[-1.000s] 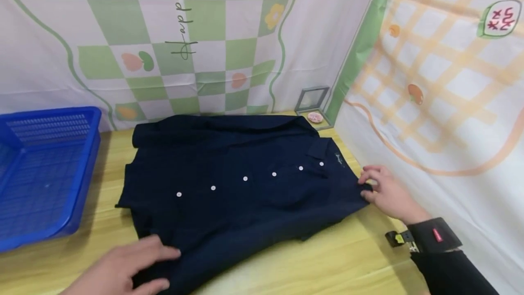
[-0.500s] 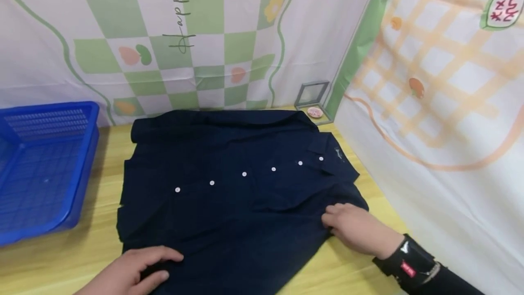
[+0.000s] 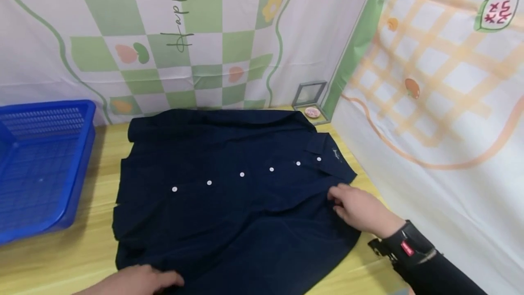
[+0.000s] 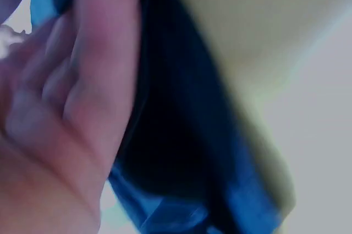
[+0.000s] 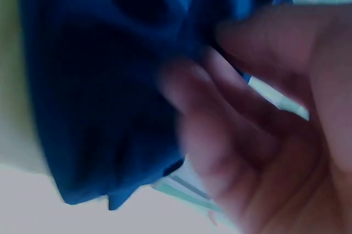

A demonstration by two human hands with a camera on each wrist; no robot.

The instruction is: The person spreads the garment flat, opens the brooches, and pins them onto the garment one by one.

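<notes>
Head view: dark navy button-up shirt [image 3: 229, 195] with white buttons spread flat, front up, on pale yellow wooden table [image 3: 98, 149], collar toward right. Right hand [image 3: 360, 211] resting on shirt's near right shoulder area, just below collar, fingers bent onto cloth with tips touching fabric; whether pinching a fold or only pressing, cannot tell. Black wrist strap [image 3: 405, 247] with red tag behind that hand. Left hand [image 3: 137, 280] lying at bottom edge, fingers stretched fairly flat on shirt's near hem corner, holding nothing. Blue plastic mesh basket [image 3: 38, 167] at left on table, just beside shirt's hem end but apart from it. Small grey square frame [image 3: 309, 94] and small pink round dish [image 3: 312, 112] in far corner, behind collar. Green-and-white checked backdrop cloth [image 3: 196, 35] behind, orange-checked cloth [image 3: 442, 81] at right.

Left wrist view: very blurred; left hand [image 4: 60, 113] close up, fingers extended side by side along dark shirt [image 4: 176, 135], yellow table [image 4: 242, 19] beyond.

Right wrist view: also blurred; right hand [image 5: 264, 129] with fingers loosely bent over rumpled blue-looking shirt [image 5: 104, 85]; grip unclear.
</notes>
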